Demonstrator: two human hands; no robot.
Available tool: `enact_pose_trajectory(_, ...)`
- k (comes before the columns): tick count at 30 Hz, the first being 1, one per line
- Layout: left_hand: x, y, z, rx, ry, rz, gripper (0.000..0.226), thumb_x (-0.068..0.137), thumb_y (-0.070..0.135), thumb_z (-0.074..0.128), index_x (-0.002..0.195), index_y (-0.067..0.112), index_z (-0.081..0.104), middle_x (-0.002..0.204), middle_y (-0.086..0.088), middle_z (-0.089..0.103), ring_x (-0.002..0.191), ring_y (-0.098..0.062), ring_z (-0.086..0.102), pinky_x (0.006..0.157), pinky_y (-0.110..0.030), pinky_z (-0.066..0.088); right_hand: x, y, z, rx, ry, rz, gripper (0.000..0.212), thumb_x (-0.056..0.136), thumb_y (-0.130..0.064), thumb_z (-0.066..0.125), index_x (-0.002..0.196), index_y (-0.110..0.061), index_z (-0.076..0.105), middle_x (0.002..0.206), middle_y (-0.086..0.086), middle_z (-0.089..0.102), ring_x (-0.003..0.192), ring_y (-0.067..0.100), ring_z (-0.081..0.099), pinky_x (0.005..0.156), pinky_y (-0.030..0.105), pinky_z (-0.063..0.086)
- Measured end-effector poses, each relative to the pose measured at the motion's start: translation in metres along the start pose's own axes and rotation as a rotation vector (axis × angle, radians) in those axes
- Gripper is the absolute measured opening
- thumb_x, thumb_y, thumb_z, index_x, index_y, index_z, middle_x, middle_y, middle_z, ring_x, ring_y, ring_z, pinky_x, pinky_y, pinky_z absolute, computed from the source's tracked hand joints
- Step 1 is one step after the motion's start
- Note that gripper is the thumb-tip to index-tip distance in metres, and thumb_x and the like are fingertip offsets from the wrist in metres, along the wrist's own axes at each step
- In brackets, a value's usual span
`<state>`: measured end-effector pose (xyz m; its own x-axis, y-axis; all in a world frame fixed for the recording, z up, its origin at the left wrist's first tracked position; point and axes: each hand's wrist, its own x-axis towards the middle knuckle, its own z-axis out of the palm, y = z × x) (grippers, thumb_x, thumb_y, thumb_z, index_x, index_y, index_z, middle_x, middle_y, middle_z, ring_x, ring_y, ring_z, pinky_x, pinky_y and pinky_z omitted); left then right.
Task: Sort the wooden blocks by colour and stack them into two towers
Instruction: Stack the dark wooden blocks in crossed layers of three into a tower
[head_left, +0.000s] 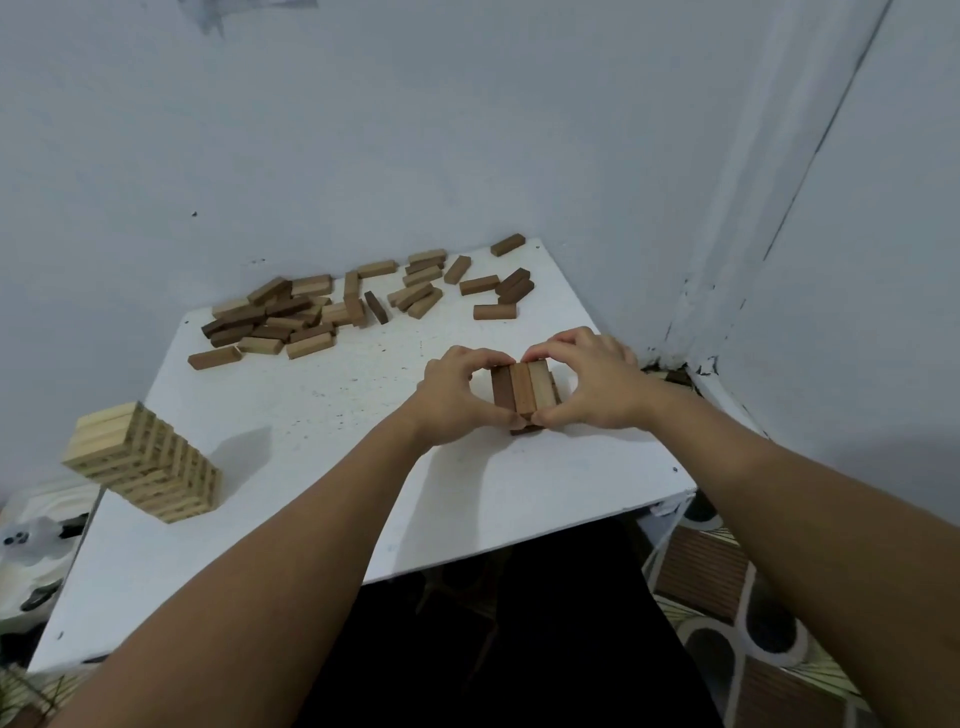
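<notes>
Dark tower sits low at table right-centre, three brown blocks across its top layer. Left hand and right hand clasp it from both sides, fingers and thumbs curled round the top layer. Pale tower stands tall near the left edge. Loose blocks, mixed shades, lie scattered along the far side.

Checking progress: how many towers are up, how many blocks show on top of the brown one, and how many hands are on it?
Towers: 2, the pale tower and the brown tower.
Top-layer blocks on the brown tower: 3.
Hands on it: 2, left hand, right hand.
Total: 7.
</notes>
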<state>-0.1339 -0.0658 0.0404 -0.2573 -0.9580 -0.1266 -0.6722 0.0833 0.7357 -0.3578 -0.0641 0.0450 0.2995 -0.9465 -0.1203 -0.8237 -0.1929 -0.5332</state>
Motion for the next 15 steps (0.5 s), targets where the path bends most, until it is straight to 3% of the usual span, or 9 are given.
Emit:
enact_pose_trajectory(6, 0.009, 0.004, 0.007, -0.005, -0.027, -0.032, 0.074, 0.064, 0.043, 0.096, 0.130, 0.046, 0.062, 0.130, 0.013, 0.048, 0.129, -0.020, 0.039, 0.112, -0.049, 0.041, 0.005, 0.014, -0.007, 0.079, -0.078, 0.014, 0.072, 0.075, -0.046, 0.083, 0.136, -0.057, 0.046, 0.146, -0.009, 0.036, 0.138, 0.021, 0.028, 0.119, 0.048, 0.024)
enact_pose_trajectory(11, 0.012, 0.004, 0.012, -0.015, -0.035, -0.046, 0.073, 0.065, 0.041, 0.095, 0.130, 0.044, 0.063, 0.129, 0.012, 0.049, 0.129, -0.020, 0.039, 0.112, -0.048, 0.040, 0.013, 0.024, -0.005, 0.158, -0.152, 0.033, 0.073, 0.060, -0.061, 0.080, 0.123, -0.069, 0.044, 0.138, -0.012, 0.038, 0.135, 0.020, 0.032, 0.113, 0.053, 0.035)
enact_pose_trajectory(15, 0.014, 0.002, 0.016, -0.036, -0.041, -0.051, 0.069, 0.066, 0.039, 0.095, 0.127, 0.043, 0.064, 0.129, 0.011, 0.050, 0.129, -0.020, 0.040, 0.111, -0.048, 0.041, 0.014, 0.028, -0.005, 0.207, -0.171, 0.031, 0.068, 0.068, -0.049, 0.085, 0.120, -0.068, 0.047, 0.137, -0.011, 0.037, 0.134, 0.017, 0.035, 0.110, 0.047, 0.039)
